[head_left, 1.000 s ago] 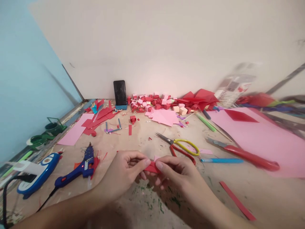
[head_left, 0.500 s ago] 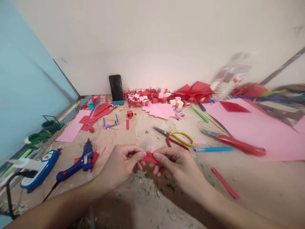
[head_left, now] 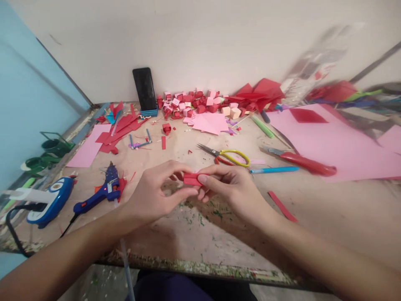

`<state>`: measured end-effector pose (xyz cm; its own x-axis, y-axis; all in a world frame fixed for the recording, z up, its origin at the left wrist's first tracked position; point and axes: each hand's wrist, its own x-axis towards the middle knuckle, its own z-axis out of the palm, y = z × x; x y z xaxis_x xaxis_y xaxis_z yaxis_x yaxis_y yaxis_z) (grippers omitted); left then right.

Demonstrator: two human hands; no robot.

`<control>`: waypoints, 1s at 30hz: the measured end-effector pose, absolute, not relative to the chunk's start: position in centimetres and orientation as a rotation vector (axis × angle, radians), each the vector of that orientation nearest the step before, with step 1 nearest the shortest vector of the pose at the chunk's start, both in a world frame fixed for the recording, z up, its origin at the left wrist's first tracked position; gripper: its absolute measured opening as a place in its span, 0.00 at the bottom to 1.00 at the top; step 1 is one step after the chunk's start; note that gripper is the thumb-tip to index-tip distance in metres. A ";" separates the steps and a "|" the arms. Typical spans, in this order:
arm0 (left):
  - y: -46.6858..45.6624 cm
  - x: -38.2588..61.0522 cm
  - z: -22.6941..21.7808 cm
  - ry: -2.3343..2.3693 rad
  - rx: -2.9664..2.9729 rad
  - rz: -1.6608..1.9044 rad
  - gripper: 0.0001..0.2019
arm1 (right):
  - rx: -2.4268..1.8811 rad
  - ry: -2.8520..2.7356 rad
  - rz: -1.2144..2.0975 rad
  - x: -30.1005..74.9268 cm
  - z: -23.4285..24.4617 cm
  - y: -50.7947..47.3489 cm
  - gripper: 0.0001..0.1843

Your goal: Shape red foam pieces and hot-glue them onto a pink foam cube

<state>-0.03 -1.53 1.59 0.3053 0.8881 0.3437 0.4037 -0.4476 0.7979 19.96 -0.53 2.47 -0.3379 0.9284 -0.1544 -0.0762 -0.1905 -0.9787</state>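
A small folded strip of red paper point(head_left: 191, 179) is held up over the middle of the table. My right hand point(head_left: 230, 188) pinches its right end between thumb and fingers. Around the left end, my left hand point(head_left: 161, 190) has its thumb and forefinger spread apart, the thumb just below the paper; whether a fingertip touches it is hard to make out. Beyond the hands lie scissors point(head_left: 233, 157) with yellow and red handles. A loose red paper strip point(head_left: 282, 206) rests on the table right of my right hand.
A blue hot glue gun point(head_left: 102, 190) with its cord lies left, beside a blue-and-white device point(head_left: 52, 202). A red-handled knife point(head_left: 308, 163) and blue pen point(head_left: 274, 170) lie right. Small paper boxes point(head_left: 200, 102) are heaped by the wall near a phone point(head_left: 144, 88).
My left thumb and forefinger have come off their pinch and opened around the red paper's left end. My right hand keeps its pinch. The view has tilted down, showing the table's front edge.
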 end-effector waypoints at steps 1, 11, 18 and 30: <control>-1.5 -0.1 1.7 1.105 2.080 1.068 0.09 | -1.080 -1.279 1.653 20.0 2.5 -0.5 0.16; -1.4 -0.4 1.5 1.143 2.085 0.989 0.11 | -1.089 -1.366 1.630 20.7 2.4 -0.1 0.13; -1.4 -0.4 1.4 1.170 2.036 0.977 0.08 | -1.095 -1.436 1.606 20.6 2.5 -0.2 0.17; -1.4 -0.1 1.9 1.199 1.819 0.930 0.08 | -1.102 -1.747 1.189 20.4 2.2 -0.7 0.10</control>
<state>-0.12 -1.38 1.89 0.2961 0.9410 0.1638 0.3931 -0.2764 0.8770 20.39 -0.71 2.24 -0.3569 0.9281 0.1059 0.2425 0.2015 -0.9490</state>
